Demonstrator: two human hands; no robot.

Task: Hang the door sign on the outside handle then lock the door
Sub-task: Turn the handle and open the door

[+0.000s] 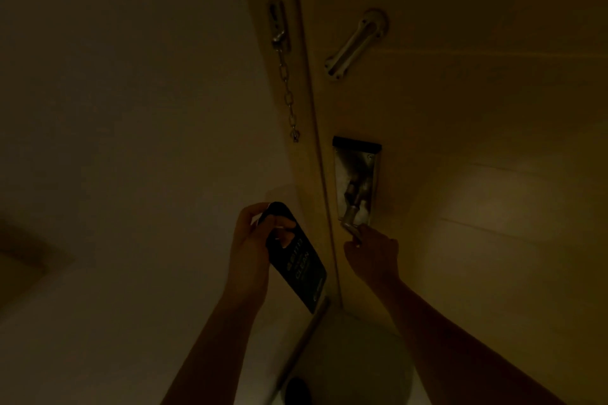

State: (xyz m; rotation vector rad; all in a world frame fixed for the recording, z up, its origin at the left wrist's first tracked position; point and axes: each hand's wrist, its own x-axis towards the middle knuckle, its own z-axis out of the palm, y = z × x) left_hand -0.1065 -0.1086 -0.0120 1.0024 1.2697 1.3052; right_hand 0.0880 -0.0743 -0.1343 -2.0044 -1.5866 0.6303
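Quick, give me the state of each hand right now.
Left hand: closed on the dark door sign, gripping its top end.
Right hand: closed on the door handle.

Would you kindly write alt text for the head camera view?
In dim light, the right hand grips the door handle while the left hand holds a dark door sign. A door chain hangs loose from the frame.
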